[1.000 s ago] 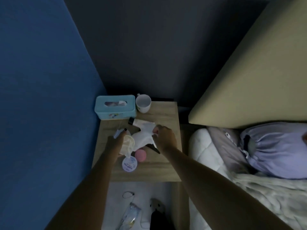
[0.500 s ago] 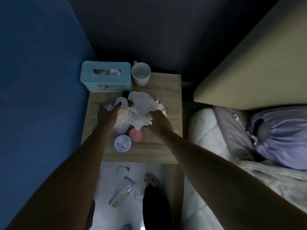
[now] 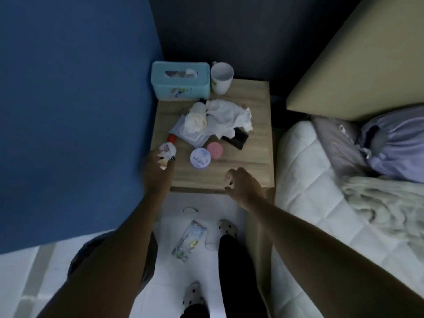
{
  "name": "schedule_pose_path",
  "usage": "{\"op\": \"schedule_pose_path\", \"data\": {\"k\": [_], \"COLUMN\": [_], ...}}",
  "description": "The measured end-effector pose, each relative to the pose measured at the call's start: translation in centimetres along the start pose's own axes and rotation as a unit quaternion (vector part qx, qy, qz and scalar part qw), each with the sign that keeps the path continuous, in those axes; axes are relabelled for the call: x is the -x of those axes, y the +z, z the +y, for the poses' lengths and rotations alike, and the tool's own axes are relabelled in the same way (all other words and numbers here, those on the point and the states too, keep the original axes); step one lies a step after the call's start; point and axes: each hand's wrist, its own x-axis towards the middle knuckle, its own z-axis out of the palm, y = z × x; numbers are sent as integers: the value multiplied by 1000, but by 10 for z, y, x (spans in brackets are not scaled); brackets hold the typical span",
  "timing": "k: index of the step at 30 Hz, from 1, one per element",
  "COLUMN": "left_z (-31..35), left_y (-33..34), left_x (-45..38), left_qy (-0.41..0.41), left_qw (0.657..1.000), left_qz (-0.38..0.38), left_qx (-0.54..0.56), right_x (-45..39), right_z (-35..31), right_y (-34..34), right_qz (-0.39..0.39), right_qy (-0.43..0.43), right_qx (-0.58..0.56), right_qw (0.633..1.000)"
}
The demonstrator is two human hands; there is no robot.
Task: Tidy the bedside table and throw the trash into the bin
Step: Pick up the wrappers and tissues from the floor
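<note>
The wooden bedside table [image 3: 254, 125] carries a pile of crumpled white tissues [image 3: 229, 115] with a cream tube [image 3: 196, 117] lying across its left side. In front of the pile sit a lilac-lidded jar [image 3: 200, 158] and a pink round item [image 3: 214, 149]. A black flat object [image 3: 237, 139] pokes out from under the tissues. My left hand [image 3: 158, 173] pinches a small white printed wrapper [image 3: 168, 151] at the table's left front edge. My right hand [image 3: 243, 183] hovers over the front edge with fingers loosely curled and nothing in it. No bin is visible.
A teal tissue box [image 3: 181, 81] and a white mug [image 3: 221, 78] stand at the table's back. A red item [image 3: 171, 138] lies by the wrapper. On the floor lie a plastic packet [image 3: 189, 241] and a hair tie [image 3: 190, 210]. The bed [image 3: 305, 180] is at the right, the blue wall at the left.
Both hands have pulled back from the tissue pile toward the table's front edge. The right hand has let go of the tissues. The left hand now grips the small wrapper.
</note>
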Motion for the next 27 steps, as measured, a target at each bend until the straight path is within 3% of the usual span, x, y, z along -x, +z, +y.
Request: {"op": "schedule_pose_path", "data": {"k": [7,15,20,27], "left_z": [-133,-315,-408,-486], "left_y": [20,133,209,272], "left_x": [78,127,126,130], "left_qy": [49,-13,-53,-55], "left_qw": [996,955,918,894], "left_qz": [-31,-214,-275,-286], "left_qx": [-75,-205,-282,-339], "right_x": [53,50,21,1], "right_z": [41,120,162,201], "right_y": [145,321,430,519], "right_qz": [-88,-230,-258,-258], "right_qy": [55,96,71,57], "right_qx": [-3,27,22,28], "right_qw": [995,968,963,964]}}
